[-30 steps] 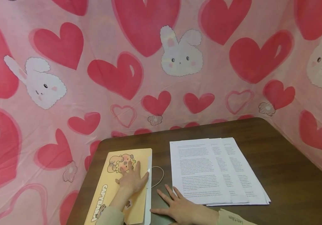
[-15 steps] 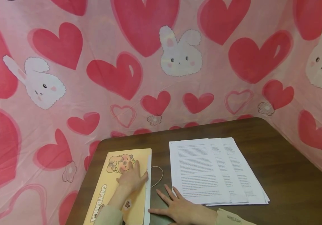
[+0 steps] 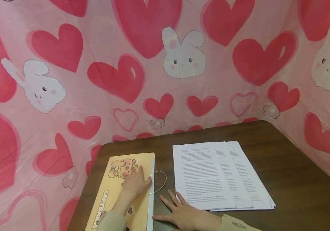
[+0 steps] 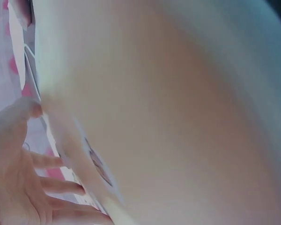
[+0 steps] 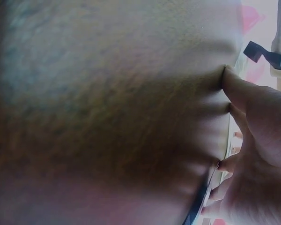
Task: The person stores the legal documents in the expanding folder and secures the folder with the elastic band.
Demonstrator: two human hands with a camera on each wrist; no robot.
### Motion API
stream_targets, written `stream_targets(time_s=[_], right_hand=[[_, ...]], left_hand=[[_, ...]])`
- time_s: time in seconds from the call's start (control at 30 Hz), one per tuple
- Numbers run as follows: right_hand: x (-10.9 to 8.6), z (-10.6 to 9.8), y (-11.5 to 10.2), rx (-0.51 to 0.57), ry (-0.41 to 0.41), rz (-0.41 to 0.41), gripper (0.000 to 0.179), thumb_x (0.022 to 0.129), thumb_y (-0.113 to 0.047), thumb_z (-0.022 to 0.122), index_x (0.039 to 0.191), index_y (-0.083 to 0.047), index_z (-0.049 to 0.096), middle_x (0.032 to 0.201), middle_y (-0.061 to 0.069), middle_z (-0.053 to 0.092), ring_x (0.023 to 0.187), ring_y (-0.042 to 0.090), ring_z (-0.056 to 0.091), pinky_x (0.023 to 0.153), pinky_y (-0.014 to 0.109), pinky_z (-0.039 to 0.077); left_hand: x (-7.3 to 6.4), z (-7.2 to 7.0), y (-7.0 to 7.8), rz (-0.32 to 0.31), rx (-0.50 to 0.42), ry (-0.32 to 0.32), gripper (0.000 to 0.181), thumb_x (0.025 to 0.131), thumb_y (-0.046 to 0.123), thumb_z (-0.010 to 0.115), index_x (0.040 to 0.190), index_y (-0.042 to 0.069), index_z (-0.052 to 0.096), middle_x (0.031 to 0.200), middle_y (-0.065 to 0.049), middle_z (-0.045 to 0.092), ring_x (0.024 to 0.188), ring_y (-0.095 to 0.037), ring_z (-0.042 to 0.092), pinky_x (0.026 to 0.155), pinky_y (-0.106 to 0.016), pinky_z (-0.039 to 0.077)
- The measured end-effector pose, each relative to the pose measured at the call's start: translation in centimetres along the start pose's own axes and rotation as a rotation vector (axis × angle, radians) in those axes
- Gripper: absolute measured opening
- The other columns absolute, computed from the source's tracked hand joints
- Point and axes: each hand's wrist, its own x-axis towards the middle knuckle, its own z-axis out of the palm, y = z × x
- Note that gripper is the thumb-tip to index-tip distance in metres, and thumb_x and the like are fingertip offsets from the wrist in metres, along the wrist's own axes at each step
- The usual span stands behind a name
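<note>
My head view comes through in soft, even light, the cloth backdrop (image 3: 104, 41) bright and the surface (image 3: 277, 160) darker; the small print on the papers (image 3: 200, 176) is too soft for me to read. On the left wrist I get a washed-out, heavily blurred folder (image 4: 154, 117). My right wrist feed is dimmer and grainy, with dark streaks beside the right hand (image 5: 262, 154) and pale glare at upper right.

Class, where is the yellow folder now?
In the head view, the yellow folder lies at lower left, beneath the left hand, left of the printed pages.
</note>
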Motion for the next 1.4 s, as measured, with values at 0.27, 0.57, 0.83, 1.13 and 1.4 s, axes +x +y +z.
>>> stream_targets(time_s=[0.27,0.57,0.83,1.13,1.4], right_hand=[[0.0,0.3,0.1,-0.052,0.025,-0.018,0.073,0.101,-0.07,0.062,0.167,-0.057,0.035,0.18,0.013,0.033,0.159,0.049,0.042,0.123,0.058,0.047],[0.0,0.0,0.1,0.007,-0.023,-0.005,0.073,0.102,-0.071,0.06,0.168,-0.057,0.032,0.182,0.011,0.027,0.164,0.047,0.035,0.127,0.058,0.043],[0.1,-0.1,0.1,-0.005,-0.034,0.009,0.074,0.102,-0.069,0.063,0.168,-0.058,0.031,0.183,0.01,0.027,0.164,0.046,0.034,0.128,0.057,0.042],[0.0,0.2,0.0,-0.049,-0.017,0.006,0.075,0.101,-0.069,0.063,0.168,-0.058,0.031,0.182,0.01,0.028,0.163,0.047,0.037,0.127,0.057,0.044],[0.1,0.3,0.1,-0.033,-0.03,0.021,0.075,0.1,-0.067,0.065,0.167,-0.058,0.032,0.182,0.009,0.028,0.164,0.046,0.035,0.127,0.058,0.043]], left_hand=[[1.4,2.3,-1.2,0.013,0.038,0.016,0.085,0.098,0.055,0.063,0.159,-0.003,0.051,0.16,-0.046,0.045,0.131,-0.085,0.044,0.084,-0.089,0.053],[1.4,2.1,-0.6,-0.009,0.088,-0.031,0.086,0.102,0.056,0.058,0.162,-0.006,0.047,0.159,-0.047,0.045,0.135,-0.079,0.049,0.093,-0.083,0.056],[0.9,1.7,0.2,-0.034,0.086,-0.035,0.08,0.103,0.051,0.061,0.16,-0.005,0.049,0.161,-0.046,0.043,0.136,-0.083,0.041,0.087,-0.086,0.056],[1.0,2.0,-0.5,0.016,0.135,-0.03,0.078,0.105,0.052,0.059,0.159,-0.003,0.051,0.156,-0.047,0.048,0.131,-0.075,0.056,0.108,-0.082,0.049],[0.5,2.1,-0.8,0.003,0.131,0.0,0.074,0.106,0.058,0.057,0.164,0.012,0.05,0.163,-0.037,0.048,0.133,-0.076,0.054,0.089,-0.084,0.057]])
